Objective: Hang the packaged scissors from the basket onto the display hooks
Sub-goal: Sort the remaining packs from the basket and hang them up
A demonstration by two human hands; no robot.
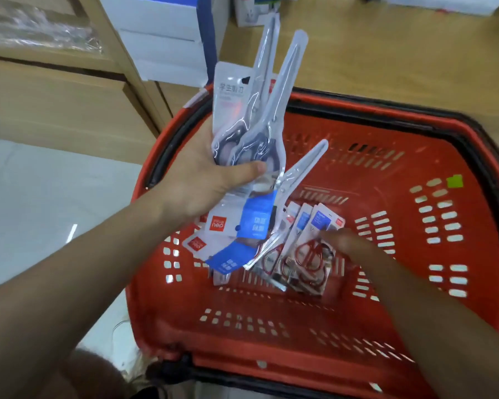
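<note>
My left hand (202, 177) grips a fanned bundle of several packaged scissors (260, 116) with dark handles, held above the left side of the red basket (415, 156). Their blue-and-white header cards hang down below my palm. More packaged scissors (308, 260), these with red handles, lie on the basket floor. My right hand (346, 243) reaches down into the basket and its fingers touch the top pack of that pile; how its fingers lie is blurred. No display hooks are in view.
The basket has a black handle (386, 116) folded along its far rim. Wooden drawers (55, 105) and white boxes (162, 38) stand at the left; a wooden surface (401, 59) lies behind. Pale floor (41, 197) shows at the left.
</note>
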